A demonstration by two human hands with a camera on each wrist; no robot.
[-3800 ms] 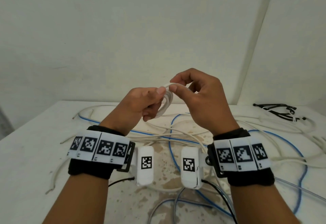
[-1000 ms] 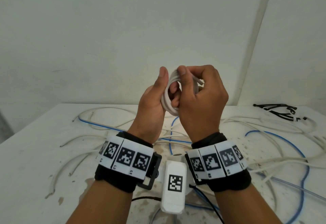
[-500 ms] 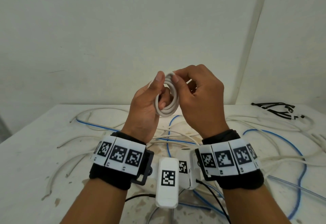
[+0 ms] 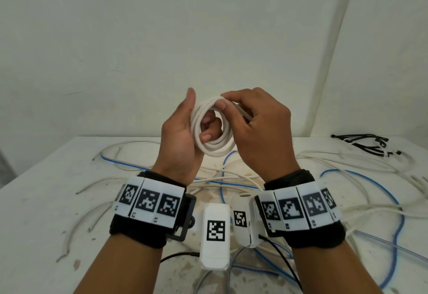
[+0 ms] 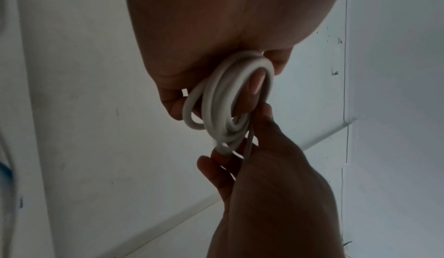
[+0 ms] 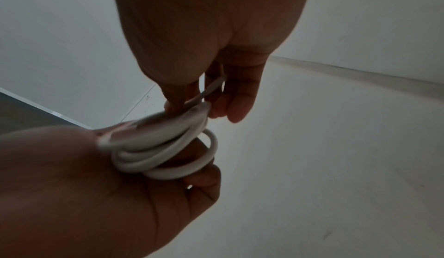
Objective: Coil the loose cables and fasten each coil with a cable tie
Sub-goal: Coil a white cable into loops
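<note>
Both forearms are bare; no sleeves are visible. Each wrist carries a black fabric wristband (image 4: 139,231), with a second black band (image 4: 317,235) on the right wrist. Over each band sits a row of white rectangular tiles (image 4: 148,201) printed with black-and-white square fiducial markers; the right row (image 4: 298,208) shows four tiles, the left three. A black plastic bracket (image 4: 185,219) projects from the left band's inner side. Below each wrist hangs a white rounded camera housing: the left housing (image 4: 215,233) and the right housing (image 4: 243,224), each bearing one marker. A thin black cable (image 4: 180,254) leaves the left housing; another black cable (image 4: 280,256) leaves the right.
</note>
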